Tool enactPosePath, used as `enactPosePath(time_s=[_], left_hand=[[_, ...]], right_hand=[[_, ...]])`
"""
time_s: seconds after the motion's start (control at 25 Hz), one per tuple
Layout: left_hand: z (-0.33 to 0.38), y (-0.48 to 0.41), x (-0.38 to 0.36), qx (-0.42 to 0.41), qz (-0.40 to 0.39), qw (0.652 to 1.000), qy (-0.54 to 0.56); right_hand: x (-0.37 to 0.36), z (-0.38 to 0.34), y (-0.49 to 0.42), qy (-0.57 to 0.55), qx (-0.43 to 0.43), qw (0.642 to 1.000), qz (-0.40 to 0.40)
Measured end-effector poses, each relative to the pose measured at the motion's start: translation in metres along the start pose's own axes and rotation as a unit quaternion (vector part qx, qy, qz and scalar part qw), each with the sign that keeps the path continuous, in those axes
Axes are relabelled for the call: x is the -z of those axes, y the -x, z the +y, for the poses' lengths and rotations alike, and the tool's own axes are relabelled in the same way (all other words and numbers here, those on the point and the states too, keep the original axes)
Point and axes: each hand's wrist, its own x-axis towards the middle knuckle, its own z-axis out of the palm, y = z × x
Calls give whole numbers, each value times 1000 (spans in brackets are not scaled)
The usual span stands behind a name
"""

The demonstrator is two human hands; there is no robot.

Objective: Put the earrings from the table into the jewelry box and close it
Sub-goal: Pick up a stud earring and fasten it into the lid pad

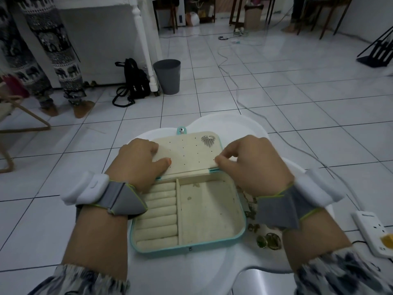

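Jewelry box [209,211] open, frame center. Left hand [138,162] flat on lid, fingers apart. Right hand [253,165] pinches lid edge. Earrings [268,241] on table [180,271], lower right.

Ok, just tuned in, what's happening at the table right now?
A person has the jewelry box open on the white table. The left hand rests on the lid's padded panel, thumb pressed flat, and the right hand pinches its right edge. One silver leaf-shaped earring is pinned to that panel. The main compartment looks nearly empty, and several earrings lie on the table right of the box. The box is not yet closed.
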Motion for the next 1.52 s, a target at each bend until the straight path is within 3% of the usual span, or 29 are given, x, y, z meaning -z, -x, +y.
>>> enactPosePath(time_s=[0.2, 0.4, 0.52, 0.72, 1.2, 1.36, 1.52], left_hand=[[11, 9, 11, -45, 69, 996, 42], [65, 30, 5, -184, 59, 976, 97], [99, 38, -20, -248, 19, 969, 14], [122, 32, -47, -185, 5, 965, -186], [153, 35, -41, -108, 1, 965, -241], [152, 39, -42, -72, 24, 980, -182], [135, 42, -35, -49, 84, 995, -2]], right_hand=[[48, 41, 13, -102, -83, 988, 84], [53, 69, 27, -81, -126, 988, 22], [47, 73, 27, -74, -116, 990, 2], [42, 72, 21, -92, -90, 992, 11], [37, 67, 13, -152, -50, 987, 3], [46, 71, 22, -179, -54, 982, 13], [44, 63, 28, -170, -65, 983, -13]])
